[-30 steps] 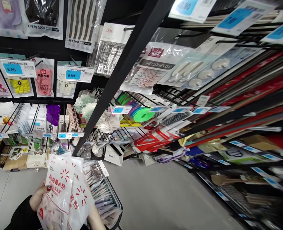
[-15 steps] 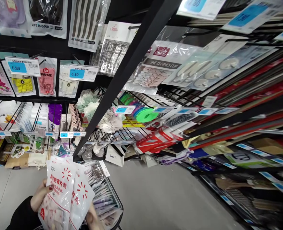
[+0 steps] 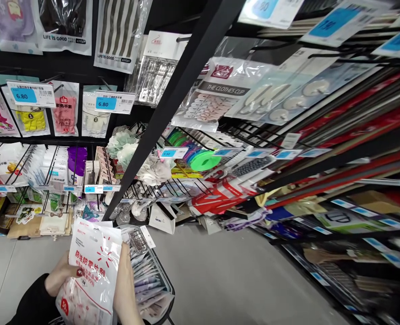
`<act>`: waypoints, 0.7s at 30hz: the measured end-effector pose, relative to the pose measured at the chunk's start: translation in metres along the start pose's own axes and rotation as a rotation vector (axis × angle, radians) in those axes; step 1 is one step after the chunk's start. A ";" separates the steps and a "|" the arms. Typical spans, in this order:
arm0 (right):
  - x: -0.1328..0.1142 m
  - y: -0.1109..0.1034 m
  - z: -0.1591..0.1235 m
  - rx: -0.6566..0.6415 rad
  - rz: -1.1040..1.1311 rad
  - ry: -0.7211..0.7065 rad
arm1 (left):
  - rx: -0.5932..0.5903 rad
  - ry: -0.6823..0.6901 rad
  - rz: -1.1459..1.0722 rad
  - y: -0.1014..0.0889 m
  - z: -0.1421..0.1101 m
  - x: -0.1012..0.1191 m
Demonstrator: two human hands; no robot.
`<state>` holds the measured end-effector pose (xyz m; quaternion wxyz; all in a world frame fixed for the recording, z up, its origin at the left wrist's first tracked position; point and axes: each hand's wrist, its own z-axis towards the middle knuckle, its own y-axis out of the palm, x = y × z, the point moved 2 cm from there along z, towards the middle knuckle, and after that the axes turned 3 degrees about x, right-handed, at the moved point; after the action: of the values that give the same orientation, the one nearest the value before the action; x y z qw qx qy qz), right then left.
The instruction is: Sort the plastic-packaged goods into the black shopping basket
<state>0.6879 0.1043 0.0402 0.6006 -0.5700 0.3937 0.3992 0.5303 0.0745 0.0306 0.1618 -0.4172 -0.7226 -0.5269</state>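
White packets (image 3: 93, 266) with red lettering and a red "50" badge are held up at the lower left, one lying over another. My left hand (image 3: 60, 274) grips their left side, with the thumb pressed on the front. Along the right side runs my right hand (image 3: 125, 282), closed against the edge, its fingers mostly behind the packets. Just right of that hand stands a dark-rimmed basket (image 3: 166, 280) filled with bagged goods (image 3: 147, 275), partly covered by the hand.
A black shelf post (image 3: 162, 106) slants across the middle. Left of it hang packaged gloves (image 3: 64, 110) on hooks; right of it hang clothes-clip packs (image 3: 213, 97). Long shelves with price tags (image 3: 343, 205) line the right. Grey floor (image 3: 220, 275) shows below.
The fanned packets have come together into one stack, more squarely facing me. My right hand has risen along their right edge. The view has shifted slightly.
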 end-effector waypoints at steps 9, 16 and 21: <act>0.016 -0.030 -0.014 0.015 0.071 -0.173 | 0.263 0.003 -0.157 -0.020 -0.001 -0.019; -0.016 -0.015 -0.021 -0.234 -0.137 -0.111 | 0.287 -0.015 -0.118 -0.017 0.002 -0.023; -0.009 -0.015 -0.026 -0.030 -0.150 -0.125 | 0.264 -0.005 -0.064 -0.012 0.003 -0.022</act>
<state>0.6981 0.0780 0.0526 0.6437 -0.5807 0.3056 0.3936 0.5346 0.0664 0.0070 0.1967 -0.3704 -0.7990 -0.4311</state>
